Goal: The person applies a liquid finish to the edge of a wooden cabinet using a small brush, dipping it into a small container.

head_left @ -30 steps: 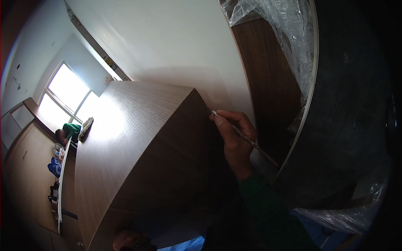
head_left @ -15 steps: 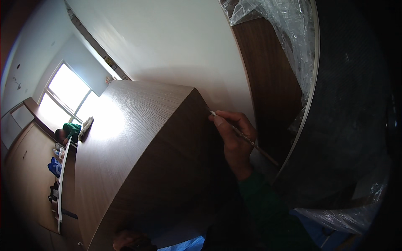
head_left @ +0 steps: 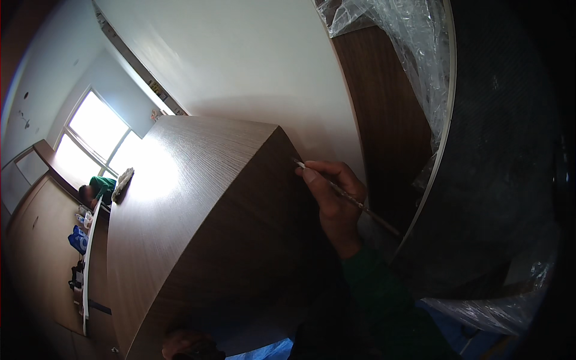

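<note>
My right hand (head_left: 339, 201) comes in on a dark green sleeve and pinches a thin paintbrush (head_left: 375, 221) between thumb and fingers. Its fine tip meets or nearly meets the dark side face (head_left: 264, 222) of a large brown wood-grain cabinet, just below the top corner; whether it touches, I cannot tell. The cabinet's top panel (head_left: 198, 162) shines with window light. At the lower edge, in shadow, my left hand (head_left: 183, 343) is by the bottom of the dark side face, its fingers hard to make out.
Behind the cabinet stands a large white panel (head_left: 252, 54). To the right are a dark brown board (head_left: 384, 96), clear plastic film (head_left: 414, 54) and a dark panel (head_left: 498, 150). Far left, a person in green (head_left: 102, 187) bends near a cloth-like bundle (head_left: 123, 185) and a blue bag (head_left: 78, 239).
My right hand and the brush have shifted slightly left and down along the dark side face. My left hand stays about where it was.
</note>
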`<state>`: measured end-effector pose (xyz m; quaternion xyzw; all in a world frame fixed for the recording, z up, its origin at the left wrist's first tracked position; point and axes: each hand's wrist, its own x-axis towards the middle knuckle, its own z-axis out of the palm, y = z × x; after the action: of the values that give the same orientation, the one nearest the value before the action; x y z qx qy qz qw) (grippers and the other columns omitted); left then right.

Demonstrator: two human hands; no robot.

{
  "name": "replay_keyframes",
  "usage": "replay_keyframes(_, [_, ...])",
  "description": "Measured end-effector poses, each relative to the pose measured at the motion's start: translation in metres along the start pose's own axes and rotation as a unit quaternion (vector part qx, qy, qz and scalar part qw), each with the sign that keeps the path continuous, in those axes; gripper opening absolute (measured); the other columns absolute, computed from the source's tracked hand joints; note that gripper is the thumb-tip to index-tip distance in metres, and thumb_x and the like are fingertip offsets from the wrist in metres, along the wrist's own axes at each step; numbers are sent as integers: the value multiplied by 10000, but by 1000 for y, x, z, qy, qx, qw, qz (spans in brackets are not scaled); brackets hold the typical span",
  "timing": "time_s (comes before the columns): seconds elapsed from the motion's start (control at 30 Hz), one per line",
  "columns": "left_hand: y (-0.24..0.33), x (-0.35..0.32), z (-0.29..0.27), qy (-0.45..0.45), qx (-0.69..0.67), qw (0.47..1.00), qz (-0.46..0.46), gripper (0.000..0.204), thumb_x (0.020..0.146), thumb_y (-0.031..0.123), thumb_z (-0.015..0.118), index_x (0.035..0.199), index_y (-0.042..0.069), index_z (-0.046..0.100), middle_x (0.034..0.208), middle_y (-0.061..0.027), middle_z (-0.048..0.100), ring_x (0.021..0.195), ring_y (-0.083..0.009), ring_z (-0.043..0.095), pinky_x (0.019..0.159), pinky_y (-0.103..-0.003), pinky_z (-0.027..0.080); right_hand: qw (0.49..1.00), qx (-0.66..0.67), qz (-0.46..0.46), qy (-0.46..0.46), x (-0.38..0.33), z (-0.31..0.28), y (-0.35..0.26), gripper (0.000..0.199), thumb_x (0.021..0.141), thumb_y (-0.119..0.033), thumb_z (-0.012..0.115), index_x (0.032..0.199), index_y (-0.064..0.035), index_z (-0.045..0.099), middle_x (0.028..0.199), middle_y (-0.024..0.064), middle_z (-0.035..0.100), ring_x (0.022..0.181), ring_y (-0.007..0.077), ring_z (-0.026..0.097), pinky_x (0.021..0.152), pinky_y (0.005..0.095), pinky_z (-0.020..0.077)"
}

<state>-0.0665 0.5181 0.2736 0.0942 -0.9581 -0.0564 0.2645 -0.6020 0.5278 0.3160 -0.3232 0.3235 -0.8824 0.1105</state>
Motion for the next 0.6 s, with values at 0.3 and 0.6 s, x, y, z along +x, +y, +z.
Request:
replay_keyframes(0.3, [0, 0, 0, 12, -1, 1000, 1, 244, 950, 257, 617, 852, 33, 624, 731, -58, 614, 563, -135, 521, 497, -292, 412, 999, -5, -6, 50, 0, -1, 7, 112, 928, -49, 696, 1025, 7, 695, 968, 84, 731, 906, 113, 680, 803, 247, 530])
replay_keyframes(0.6, [0, 1, -1, 21, 1, 1000, 0, 249, 947, 267, 624, 873, 29, 622, 747, -64, 618, 578, -139, 529, 510, -295, 420, 999, 1, 4, 41, 0, 0, 7, 111, 932, -55, 697, 1027, 3, 697, 946, 68, 729, 873, 95, 670, 773, 239, 523])
